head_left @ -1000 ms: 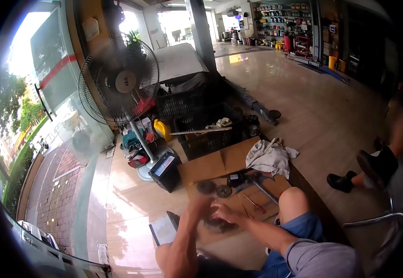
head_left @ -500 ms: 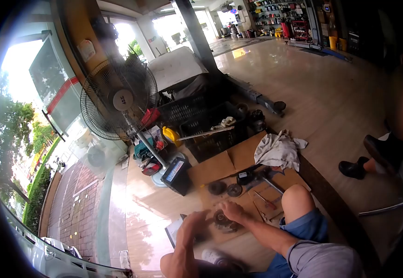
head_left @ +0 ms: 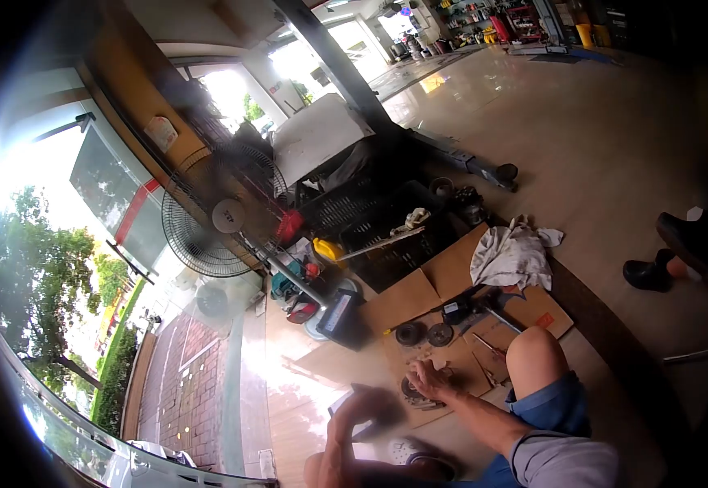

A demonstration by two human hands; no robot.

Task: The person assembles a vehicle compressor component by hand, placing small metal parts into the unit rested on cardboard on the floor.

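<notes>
A round, dark metal part (head_left: 413, 394) with a hub-like centre lies on the cardboard. My right hand (head_left: 433, 381) is on its upper edge, fingers bent and closed against it. To the left, my left hand (head_left: 369, 402) is smeared by motion, apart from the metal part; its fingers cannot be made out. A pale flat object (head_left: 341, 403) shows partly behind that hand. Beyond the right hand lie a dark ring-shaped part (head_left: 409, 333) and a dark disc with a central hole (head_left: 439, 334). A slim tool (head_left: 489, 347) rests near my knee.
Flattened cardboard (head_left: 452, 358) covers the floor, with a white rag (head_left: 510, 254) and a dark power tool (head_left: 456, 312) on it. Black crates (head_left: 386, 244), a battery-like box (head_left: 342, 315) and a standing fan (head_left: 228, 215) are beyond. Another person's shoe (head_left: 649, 272) is at right.
My left hand has moved away from the round part, toward the lower left. The right hand stays at the part. The whole view has shifted and tilted.
</notes>
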